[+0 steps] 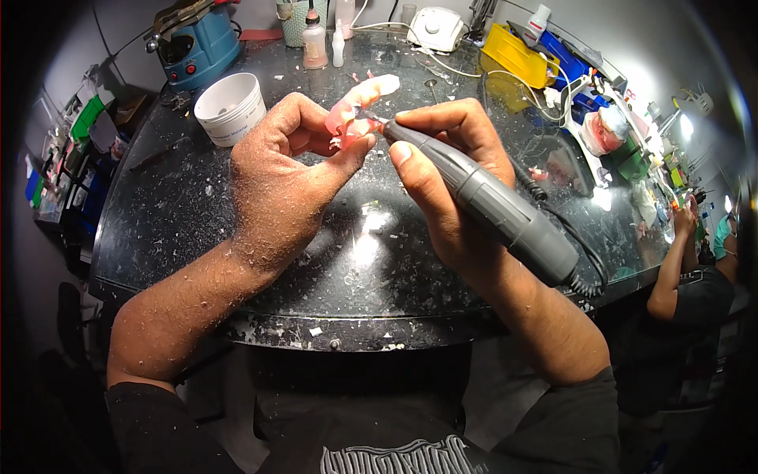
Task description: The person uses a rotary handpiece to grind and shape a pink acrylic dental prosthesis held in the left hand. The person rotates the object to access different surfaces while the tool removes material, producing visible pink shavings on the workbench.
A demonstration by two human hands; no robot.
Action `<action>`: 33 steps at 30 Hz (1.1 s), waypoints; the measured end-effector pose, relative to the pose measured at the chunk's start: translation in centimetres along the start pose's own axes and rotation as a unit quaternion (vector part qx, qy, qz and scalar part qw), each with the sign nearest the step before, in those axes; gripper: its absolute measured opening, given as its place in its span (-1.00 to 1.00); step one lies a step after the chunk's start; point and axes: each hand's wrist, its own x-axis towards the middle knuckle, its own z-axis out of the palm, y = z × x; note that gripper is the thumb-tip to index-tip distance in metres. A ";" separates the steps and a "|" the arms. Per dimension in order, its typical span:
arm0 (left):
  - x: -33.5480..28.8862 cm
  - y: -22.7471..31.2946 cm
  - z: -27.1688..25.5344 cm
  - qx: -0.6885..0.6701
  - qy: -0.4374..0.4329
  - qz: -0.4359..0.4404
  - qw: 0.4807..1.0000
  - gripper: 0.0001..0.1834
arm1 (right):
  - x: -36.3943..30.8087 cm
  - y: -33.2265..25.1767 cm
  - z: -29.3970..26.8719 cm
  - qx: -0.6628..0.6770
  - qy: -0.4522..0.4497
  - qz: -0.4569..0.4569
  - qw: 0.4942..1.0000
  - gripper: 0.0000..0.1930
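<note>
The left hand (pixel 288 170) pinched a pink denture (pixel 359 110) between thumb and fingers, its grip closed on the lower part of the piece while the paler upper end stuck out above the fingertips. The right hand (pixel 446 170) was closed around a grey handpiece (pixel 489 201), held like a pen, with the thin tip of the tool touching the denture just beside the left thumb. A black coiled cord (pixel 584 261) ran from the back end of the handpiece toward the right. Both hands were raised above a dark, glossy surface (pixel 181 213) strewn with pale chips, and the same dust clung to the left hand and forearm. Farther back on the surface, to the left, stood a white tub (pixel 230 107), with a blue machine (pixel 197 47) behind it. A small bottle (pixel 314 43) stood near the back edge, and a yellow tray (pixel 513 55) lay to the right of it. At the far right another person's arm (pixel 671 265) reached up over the surface.
</note>
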 end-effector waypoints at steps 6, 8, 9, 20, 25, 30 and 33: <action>0.0 0.0 0.0 -0.034 -0.003 -0.009 0.999 -0.77 | 0.0 0.1 0.1 -0.016 -0.010 -0.007 1.000 -0.76; 0.0 -0.1 0.0 -0.051 0.005 0.005 0.999 -0.79 | 0.0 0.2 0.2 -0.015 0.022 -0.021 0.999 -0.75; 0.0 -0.1 0.0 -0.056 0.003 -0.005 0.998 -0.79 | 0.0 0.1 0.2 -0.015 0.021 -0.021 0.999 -0.75; 0.1 0.5 -0.1 -0.030 -0.005 -0.042 0.999 -0.77 | 0.1 0.0 -0.1 -0.024 -0.006 -0.015 1.000 -0.75; 0.1 0.2 -0.1 -0.023 0.000 -0.046 0.999 -0.77 | 0.2 0.2 0.0 -0.027 -0.009 -0.039 0.999 -0.75; 0.9 0.4 -0.3 -0.179 -0.037 -0.105 0.978 -0.80 | 0.5 0.7 -0.4 0.108 0.030 0.016 0.994 -0.75; 1.3 0.2 -0.6 -0.233 -0.072 -0.135 0.960 -0.76 | 0.6 0.8 -0.7 0.121 0.020 0.004 0.992 -0.77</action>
